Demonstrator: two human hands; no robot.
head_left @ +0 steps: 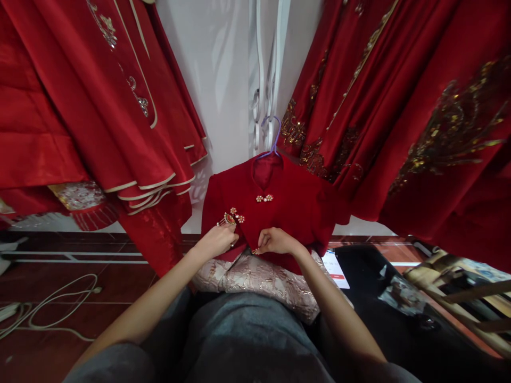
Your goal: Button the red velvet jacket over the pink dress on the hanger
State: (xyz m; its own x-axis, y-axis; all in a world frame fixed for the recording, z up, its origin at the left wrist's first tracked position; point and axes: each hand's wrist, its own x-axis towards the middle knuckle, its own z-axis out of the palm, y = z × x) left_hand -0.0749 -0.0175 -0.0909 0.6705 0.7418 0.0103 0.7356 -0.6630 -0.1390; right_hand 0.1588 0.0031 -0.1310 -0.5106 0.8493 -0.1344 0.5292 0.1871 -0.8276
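Note:
A small red jacket (287, 205) hangs on a purple hanger (274, 139) in front of me, with a pearl clasp (264, 198) at its collar. My left hand (217, 240) pinches the jacket's left front edge beside a gold and pearl ornament (231, 217). My right hand (275, 241) is closed on the fabric at the jacket's front opening, with a small gold piece at its fingertips. A pale pink brocade skirt (263, 281) lies below the jacket across my lap.
Red embroidered gowns hang at the left (91, 106) and right (399, 106) against a white wall (223, 69). White cables (56, 303) lie on the dark red floor at left. A white tag (334, 267) and dark cluttered items (439, 287) sit at right.

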